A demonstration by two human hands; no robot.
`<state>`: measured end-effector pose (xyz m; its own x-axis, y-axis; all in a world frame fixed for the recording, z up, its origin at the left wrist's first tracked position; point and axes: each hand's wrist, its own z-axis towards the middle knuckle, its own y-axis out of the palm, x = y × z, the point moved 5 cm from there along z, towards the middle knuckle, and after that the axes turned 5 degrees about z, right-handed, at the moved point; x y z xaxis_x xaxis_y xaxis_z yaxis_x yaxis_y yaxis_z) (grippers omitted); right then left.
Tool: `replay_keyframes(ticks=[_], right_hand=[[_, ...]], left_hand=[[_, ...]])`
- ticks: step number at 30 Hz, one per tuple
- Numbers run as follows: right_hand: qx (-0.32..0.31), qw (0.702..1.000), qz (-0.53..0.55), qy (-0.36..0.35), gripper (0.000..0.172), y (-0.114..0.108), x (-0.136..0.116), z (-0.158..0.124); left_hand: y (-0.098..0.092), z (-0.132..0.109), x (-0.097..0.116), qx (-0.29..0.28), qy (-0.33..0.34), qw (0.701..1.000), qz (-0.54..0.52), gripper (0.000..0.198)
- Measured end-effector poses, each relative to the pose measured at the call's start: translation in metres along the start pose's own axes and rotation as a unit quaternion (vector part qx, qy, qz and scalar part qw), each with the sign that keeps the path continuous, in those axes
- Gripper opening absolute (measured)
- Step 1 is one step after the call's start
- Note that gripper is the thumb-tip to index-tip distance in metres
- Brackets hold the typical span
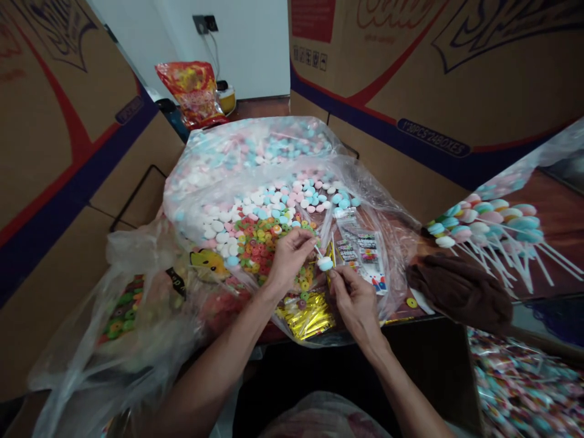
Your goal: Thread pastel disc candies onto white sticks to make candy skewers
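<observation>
Between my hands is a small lollipop (325, 264), with white and blue candy on a short white stick. My left hand (291, 255) pinches the stick between thumb and fingertips. Just below the candy, my right hand (356, 298) has its thumb and fingers drawn together; what they grip, if anything, is hidden. Under my left hand lie loose ring candies (258, 243) in red, orange, green and yellow. A pile of gold twist ties (306, 315) lies below both hands. Printed clear wrappers (365, 246) are beyond my right hand.
A large clear bag (255, 137) spills pink, white and blue candies (274, 198) across the table. Finished-looking lollipops (497, 222) are bunched at right beside a brown cloth (460, 292). Tall cardboard boxes (433, 79) wall the back. A box of wrapped sweets (524, 383) stands lower right.
</observation>
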<state>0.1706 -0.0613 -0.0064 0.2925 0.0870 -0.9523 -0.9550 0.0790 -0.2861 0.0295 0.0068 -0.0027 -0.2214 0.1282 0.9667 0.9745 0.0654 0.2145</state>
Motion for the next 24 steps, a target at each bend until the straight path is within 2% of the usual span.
replay_keyframes(ticks=[5,11,20,24], right_hand=[[0.002,1.0,-0.005,0.003,0.026,-0.001,-0.001,-0.001],[0.005,1.0,-0.009,0.007,0.027,-0.002,0.001,-0.002],[-0.001,1.0,-0.017,-0.009,0.026,-0.003,0.003,-0.003],[0.004,0.999,-0.01,-0.035,0.025,-0.002,-0.001,-0.004]], left_hand=[[-0.001,-0.005,-0.001,0.008,-0.014,1.0,-0.016,0.037],[-0.002,-0.01,0.003,0.001,-0.014,1.0,0.006,0.033],[-0.007,-0.015,-0.003,-0.025,-0.122,0.991,-0.055,0.039],[-0.001,-0.021,-0.006,-0.044,-0.155,0.984,-0.073,0.048]])
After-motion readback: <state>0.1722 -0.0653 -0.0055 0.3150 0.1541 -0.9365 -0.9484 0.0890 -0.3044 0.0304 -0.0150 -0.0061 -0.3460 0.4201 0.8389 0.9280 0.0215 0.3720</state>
